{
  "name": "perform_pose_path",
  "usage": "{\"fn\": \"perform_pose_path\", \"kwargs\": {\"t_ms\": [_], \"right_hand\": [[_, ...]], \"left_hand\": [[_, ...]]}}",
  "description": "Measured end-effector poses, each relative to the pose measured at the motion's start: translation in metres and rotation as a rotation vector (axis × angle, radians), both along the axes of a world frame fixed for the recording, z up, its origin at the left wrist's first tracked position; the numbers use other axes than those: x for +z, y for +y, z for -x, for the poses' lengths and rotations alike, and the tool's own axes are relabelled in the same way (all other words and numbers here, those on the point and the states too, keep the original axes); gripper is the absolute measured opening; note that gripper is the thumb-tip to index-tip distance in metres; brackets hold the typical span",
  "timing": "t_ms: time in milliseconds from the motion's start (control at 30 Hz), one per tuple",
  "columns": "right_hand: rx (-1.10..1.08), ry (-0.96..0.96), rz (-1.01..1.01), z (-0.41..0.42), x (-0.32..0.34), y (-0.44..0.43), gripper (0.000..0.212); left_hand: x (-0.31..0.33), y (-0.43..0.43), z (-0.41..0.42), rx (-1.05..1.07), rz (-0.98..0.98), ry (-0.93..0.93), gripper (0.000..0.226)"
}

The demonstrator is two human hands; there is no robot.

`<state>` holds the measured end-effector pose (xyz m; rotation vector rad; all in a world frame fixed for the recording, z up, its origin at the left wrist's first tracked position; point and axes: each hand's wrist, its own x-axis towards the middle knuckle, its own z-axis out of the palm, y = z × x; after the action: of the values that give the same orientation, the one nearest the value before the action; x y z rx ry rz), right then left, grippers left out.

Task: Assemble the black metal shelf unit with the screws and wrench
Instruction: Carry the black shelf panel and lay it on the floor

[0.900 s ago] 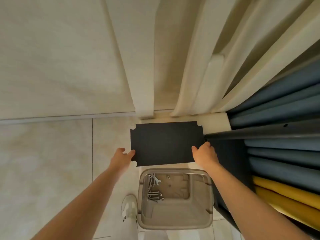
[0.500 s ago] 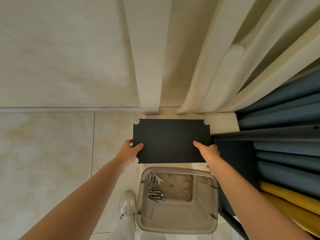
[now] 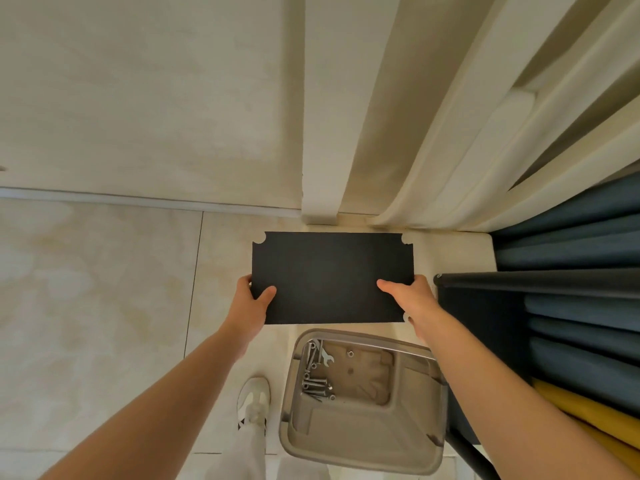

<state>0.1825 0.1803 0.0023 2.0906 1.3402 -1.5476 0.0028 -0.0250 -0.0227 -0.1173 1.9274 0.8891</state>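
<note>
Screws (image 3: 313, 386) and wrench (image 3: 326, 357) lie in the beige tray (image 3: 363, 463) nearest me; beyond it my left hand (image 3: 251, 306) and right hand (image 3: 412, 299) clamp the black shelf panel (image 3: 329, 275) — thumbs on top, fingers curled round its short edges — over the floor (image 3: 104, 289), before the curtain (image 3: 398, 116).

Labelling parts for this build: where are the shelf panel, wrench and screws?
shelf panel (image 3: 329, 271), head view, centre of its face.
wrench (image 3: 326, 357), head view, its open end.
screws (image 3: 313, 388), head view, middle of pile.
</note>
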Motion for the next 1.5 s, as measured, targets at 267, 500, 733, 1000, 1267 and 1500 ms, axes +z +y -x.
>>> {"fn": "perform_pose_path", "kwargs": {"t_ms": [267,500,733,1000,1267,1500], "right_hand": [[0.154,0.109,-0.047,0.051,0.025,-0.031,0.061],[0.450,0.147,-0.207,0.097,0.062,-0.073,0.058],[0.605,0.275,-0.290,0.132,0.103,-0.141,0.062],[0.668,0.346,-0.299,0.155,0.171,-0.237,0.057],[0.823,0.380,-0.280,0.218,0.228,-0.343,0.051],[0.979,0.400,-0.210,0.286,0.243,-0.433,0.065]], "left_hand": [[0.020,-0.053,0.019,0.227,-0.020,0.019,0.043],[0.049,-0.113,0.028,0.462,-0.042,0.077,0.030],[0.105,-0.184,0.033,0.627,-0.028,0.307,0.026],[0.171,-0.274,0.037,0.784,0.009,0.468,0.028],[0.223,-0.393,0.050,0.916,0.013,0.390,0.028],[0.249,-0.491,0.070,1.099,0.075,0.367,0.027]]}}
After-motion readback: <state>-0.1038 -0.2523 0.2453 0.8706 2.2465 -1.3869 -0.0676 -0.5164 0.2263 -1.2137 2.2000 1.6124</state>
